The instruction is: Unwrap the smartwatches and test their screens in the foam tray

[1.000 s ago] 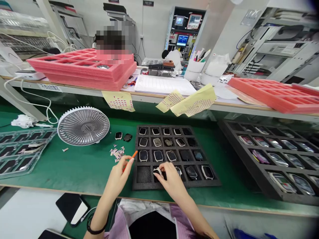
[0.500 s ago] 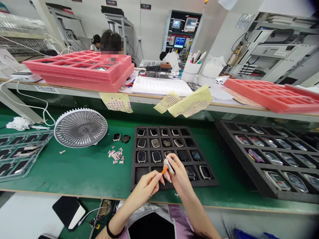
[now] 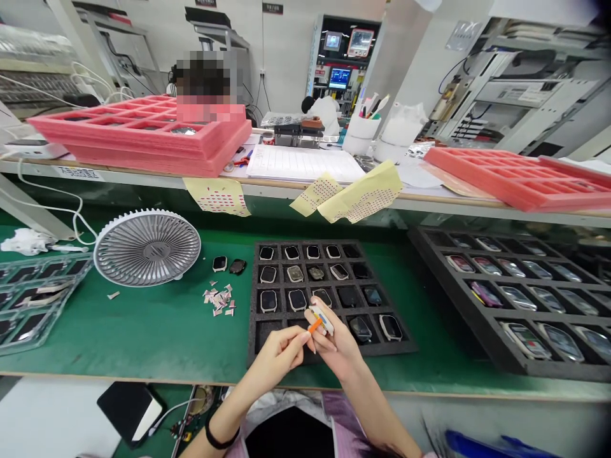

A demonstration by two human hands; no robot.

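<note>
My left hand [image 3: 282, 351] pinches a thin orange stick [image 3: 315, 326], whose tip touches a small pale watch case [image 3: 323, 318]. That case is held tilted in the fingers of my right hand [image 3: 338, 343]. Both hands are over the front part of a black foam tray [image 3: 281, 324] that holds rows of square and round watches. Behind the tray's left side, two watches [image 3: 220, 263] lie on the green mat, with a scatter of small pale pieces [image 3: 218, 300] in front of them.
A round grey fan [image 3: 150, 248] stands at the left beside a clear plastic tray [image 3: 42, 299]. Another black tray of watches [image 3: 520, 305] is at the right. A shelf [image 3: 267, 186] behind bears pink foam trays [image 3: 143, 137], papers and pens. A person [image 3: 203, 83] sits beyond it.
The watch case has turned in my right hand, showing more of its blue and yellow side. The orange stick stays against it. The whole view has shifted slightly.
</note>
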